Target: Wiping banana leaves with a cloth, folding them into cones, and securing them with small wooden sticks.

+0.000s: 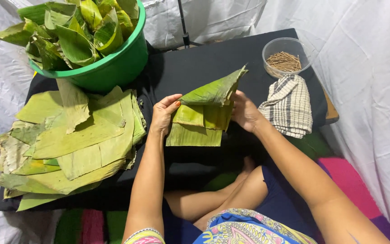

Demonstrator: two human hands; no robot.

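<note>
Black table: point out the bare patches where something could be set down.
On the black table, one bare patch lies between the green tub and the clear bowl of sticks, behind the folded leaf. Another lies in front of that leaf, toward the knees. The left side is crowded by the leaf stack; the checked cloth fills the right edge.

Matt, ribbed banana leaf (204, 113) lies on the worktop (195, 63), draped in black matt cloth; at ten o'clock a glossy green plastic basin (113, 68), at two o'clock a clear plastic bowl (271, 47) and woven checked cloth (287, 106).
</note>
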